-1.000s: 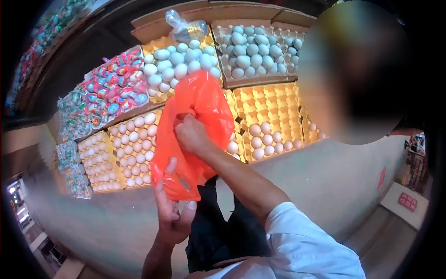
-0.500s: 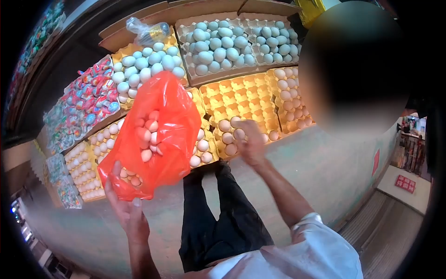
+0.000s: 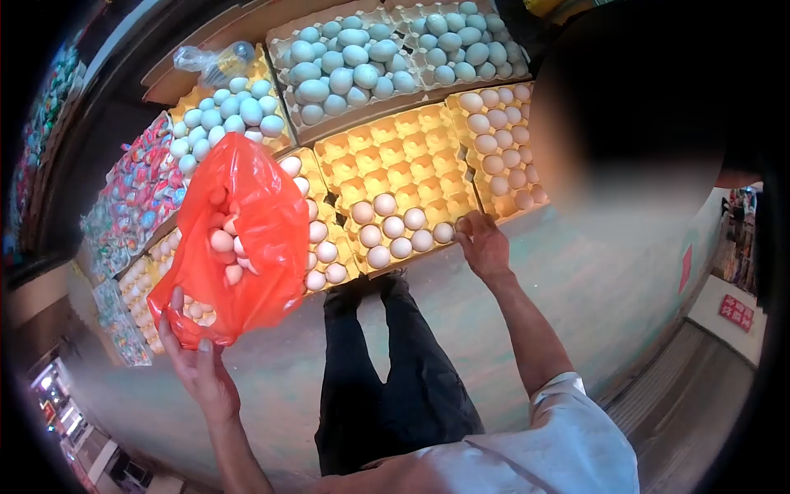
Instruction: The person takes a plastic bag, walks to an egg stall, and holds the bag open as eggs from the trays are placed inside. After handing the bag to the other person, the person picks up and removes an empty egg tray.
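Observation:
A red plastic bag (image 3: 267, 202) with several light brown eggs (image 3: 222, 240) inside rests over the egg trays at the left, its mouth spread. My left hand (image 3: 200, 362) grips the bag's near edge between thumb and fingers. To the right lies a yellow egg tray (image 3: 395, 156), mostly bare cups, with several pale eggs (image 3: 393, 228) in its near rows. At that tray's near right corner, my right hand (image 3: 485, 249) has its fingers closed around an egg (image 3: 465, 226), which they partly hide.
Blue-green eggs (image 3: 354, 56) fill trays at the back. Another tray of pale eggs (image 3: 487, 143) stands at the right. Colourfully wrapped eggs (image 3: 144, 185) lie at the far left, and a clear plastic bag (image 3: 216, 62) sits behind. Someone's blurred form blocks the upper right.
My right hand has moved right, from the left group of eggs to the tray's near right corner. My left hand still grips the bag. The whole view has shifted a little.

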{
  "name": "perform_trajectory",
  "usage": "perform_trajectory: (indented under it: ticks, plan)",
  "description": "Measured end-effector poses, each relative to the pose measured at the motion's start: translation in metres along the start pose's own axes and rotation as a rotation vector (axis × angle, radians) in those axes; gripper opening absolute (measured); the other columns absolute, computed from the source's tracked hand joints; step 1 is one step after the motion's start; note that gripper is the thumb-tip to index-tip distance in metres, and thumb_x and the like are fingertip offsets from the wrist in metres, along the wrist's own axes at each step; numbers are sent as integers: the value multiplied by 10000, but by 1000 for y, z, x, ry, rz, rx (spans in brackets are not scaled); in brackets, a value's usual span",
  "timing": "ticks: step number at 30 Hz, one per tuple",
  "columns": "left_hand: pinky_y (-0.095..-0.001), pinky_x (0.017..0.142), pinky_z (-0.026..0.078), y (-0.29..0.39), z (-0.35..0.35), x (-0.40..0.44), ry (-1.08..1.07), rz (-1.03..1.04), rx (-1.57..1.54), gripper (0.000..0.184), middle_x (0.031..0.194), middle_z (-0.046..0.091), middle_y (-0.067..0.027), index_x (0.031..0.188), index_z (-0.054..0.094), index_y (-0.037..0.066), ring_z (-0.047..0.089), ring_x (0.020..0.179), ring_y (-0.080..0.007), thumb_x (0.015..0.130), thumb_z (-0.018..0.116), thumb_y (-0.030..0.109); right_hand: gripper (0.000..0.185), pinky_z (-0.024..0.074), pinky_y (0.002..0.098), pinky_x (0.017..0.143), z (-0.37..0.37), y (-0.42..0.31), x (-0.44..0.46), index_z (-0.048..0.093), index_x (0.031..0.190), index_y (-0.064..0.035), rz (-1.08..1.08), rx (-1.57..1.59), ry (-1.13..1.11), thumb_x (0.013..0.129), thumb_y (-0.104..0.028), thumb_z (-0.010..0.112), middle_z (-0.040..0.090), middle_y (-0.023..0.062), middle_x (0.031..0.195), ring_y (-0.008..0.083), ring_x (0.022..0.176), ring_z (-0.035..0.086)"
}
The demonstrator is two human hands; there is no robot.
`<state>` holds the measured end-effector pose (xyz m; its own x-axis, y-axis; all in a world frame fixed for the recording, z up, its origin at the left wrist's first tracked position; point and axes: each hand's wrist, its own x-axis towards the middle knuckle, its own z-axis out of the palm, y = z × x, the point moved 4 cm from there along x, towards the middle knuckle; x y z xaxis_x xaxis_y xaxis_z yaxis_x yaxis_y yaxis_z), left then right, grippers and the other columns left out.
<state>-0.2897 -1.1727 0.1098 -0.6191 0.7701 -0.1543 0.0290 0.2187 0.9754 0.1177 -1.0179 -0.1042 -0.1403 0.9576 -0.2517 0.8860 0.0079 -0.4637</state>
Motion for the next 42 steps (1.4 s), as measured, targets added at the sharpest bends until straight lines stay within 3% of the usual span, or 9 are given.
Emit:
perform_trajectory:
  ticks: [5,7,18,21,23,25,31,33,42]
  plan:
    - [-443,1066,469,1,4,1,18,6,42,738,1584,317,-137,1538,235,70,357,1433,-289,922,619,199,268,535,410,700,-5,33,6,576,1110,-92,198,384,61,899,-207,694,632,123,892,273,786,646]
    - [-461,1051,480,-1,5,2,41,-8,56,769,1579,320,-151,1536,232,70,369,1424,-297,910,648,234,323,537,376,690,-4,29,6,580,1161,-76,11,366,5,888,-195,704,637,114,847,238,736,635]
    - [-437,1058,476,-8,11,7,-2,-1,62,672,1588,307,-150,1544,234,84,369,1429,-276,962,565,139,359,538,458,722,11,23,-6,601,1063,-50,189,12,91,857,-313,732,600,164,1088,360,918,644]
    - [-442,1070,461,-7,11,8,-14,7,60,672,1592,302,-151,1544,233,82,364,1432,-281,963,566,147,368,546,412,693,2,46,-10,615,1086,-50,116,304,82,878,-337,710,620,138,1094,294,919,659]
    - [-441,1081,448,-4,13,9,-6,9,84,675,1592,306,-147,1543,232,78,364,1432,-286,962,568,157,334,534,340,645,-1,54,-18,625,1106,-63,537,1411,-102,893,-311,693,656,95,1044,217,874,657]
    - [-439,1084,444,-3,15,10,2,4,88,681,1591,309,-145,1543,232,77,362,1432,-286,959,572,162,251,526,315,623,-18,30,-18,640,1075,-85,664,1702,-63,902,-266,663,662,58,1063,183,829,649]
    - [-427,1073,457,-4,14,10,-3,-10,83,705,1587,320,-134,1540,232,70,383,1419,-286,943,593,172,299,543,375,632,-11,24,9,590,1182,-91,90,1062,-263,939,-256,641,638,86,1110,227,877,666]
    - [-421,1065,466,-5,16,10,-4,-20,70,709,1586,323,-132,1540,233,69,393,1413,-285,941,597,174,286,540,411,667,-12,-25,6,599,1124,-100,-274,-117,-115,892,-241,686,627,109,1010,283,872,672]
    - [-480,1079,446,-3,2,10,41,-29,50,754,1561,339,-174,1545,212,51,391,1405,-311,923,621,170,300,533,442,748,20,-23,0,562,1042,-87,-305,-281,-235,836,-230,726,614,142,978,354,894,669]
